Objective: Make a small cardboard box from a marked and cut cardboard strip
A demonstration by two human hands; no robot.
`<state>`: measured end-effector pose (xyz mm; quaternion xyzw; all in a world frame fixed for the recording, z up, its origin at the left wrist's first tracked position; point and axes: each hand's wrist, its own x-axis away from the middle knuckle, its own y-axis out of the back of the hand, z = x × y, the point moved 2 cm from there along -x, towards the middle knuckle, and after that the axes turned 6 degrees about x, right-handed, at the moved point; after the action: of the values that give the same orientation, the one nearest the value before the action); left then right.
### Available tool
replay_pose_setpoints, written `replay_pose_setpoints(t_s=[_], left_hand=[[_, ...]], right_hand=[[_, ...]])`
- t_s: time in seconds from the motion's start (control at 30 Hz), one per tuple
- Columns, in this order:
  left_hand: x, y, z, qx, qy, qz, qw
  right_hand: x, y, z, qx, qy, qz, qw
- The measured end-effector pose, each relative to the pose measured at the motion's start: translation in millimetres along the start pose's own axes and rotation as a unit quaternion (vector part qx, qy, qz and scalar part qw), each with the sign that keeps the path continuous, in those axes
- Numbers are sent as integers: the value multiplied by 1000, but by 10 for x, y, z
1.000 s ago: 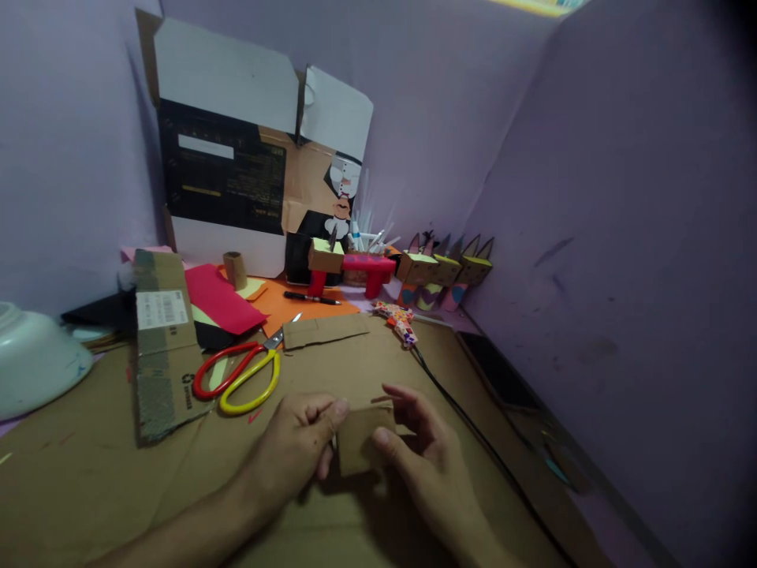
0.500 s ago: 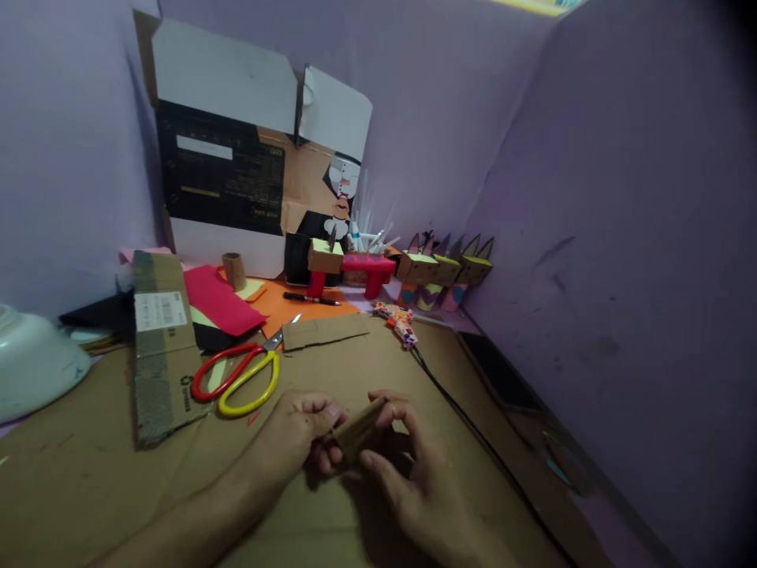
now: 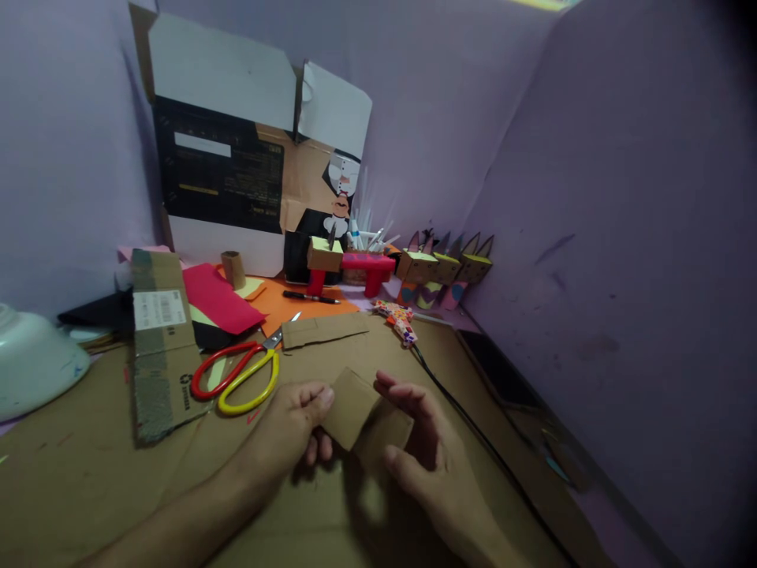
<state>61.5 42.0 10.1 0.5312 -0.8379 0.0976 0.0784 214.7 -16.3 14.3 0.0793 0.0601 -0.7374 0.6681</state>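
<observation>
My left hand pinches a small folded piece of brown cardboard at its left edge, thumb on top. The piece has two panels meeting at a crease, the right one in shadow. My right hand is cupped loosely around the right panel, with fingers and thumb apart. Its thumb tip overlaps the lower edge of that panel; whether it presses there I cannot tell. Scissors with one red and one yellow handle lie beyond my left hand. Behind the held piece lies a flat cardboard strip.
A patterned glue gun trails a black cable past my right hand. A phone lies by the right wall. Cardboard animal figures, a pen, red paper, a labelled cardboard piece and a white bowl stand or lie around.
The folded cardboard has turned, so its two panels now face me instead of its edge. My right hand's fingers have spread and shifted slightly right.
</observation>
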Motion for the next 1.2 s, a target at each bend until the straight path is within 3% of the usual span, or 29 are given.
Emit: replay_pose_setpoints(t_s=[0.17, 0.3, 0.4, 0.47, 0.53, 0.6, 0.73, 0.8, 0.97, 1.2], left_hand=[[-44, 7, 47, 73, 24, 21, 997], [-12, -4, 60, 73, 47, 40, 995], [72, 16, -9, -8, -64, 23, 998], [136, 7, -60, -108, -153, 20, 982], [170, -16, -91, -190, -215, 14, 958], [156, -26, -112, -204, -241, -12, 949], [54, 21, -153, -80, -202, -87, 972], [10, 48, -163, 23, -163, -94, 982], [-41, 58, -111, 229, -42, -72, 970], [-40, 49, -110, 242, -40, -89, 965]], right_hand=[[-26, 34, 9, -30, -126, 8, 992], [-30, 38, -42, -42, -161, -19, 986], [-42, 58, -122, -58, -187, -64, 979], [-46, 78, -155, -61, -194, -88, 975], [-43, 87, -147, -43, -187, -78, 978], [-32, 81, -103, -25, -173, -33, 984], [-2, 26, 4, -43, -117, 104, 987], [4, -7, 23, -32, -93, 149, 984], [1, -63, -18, -2, -112, 150, 982], [22, -61, -24, 5, -121, 152, 981]])
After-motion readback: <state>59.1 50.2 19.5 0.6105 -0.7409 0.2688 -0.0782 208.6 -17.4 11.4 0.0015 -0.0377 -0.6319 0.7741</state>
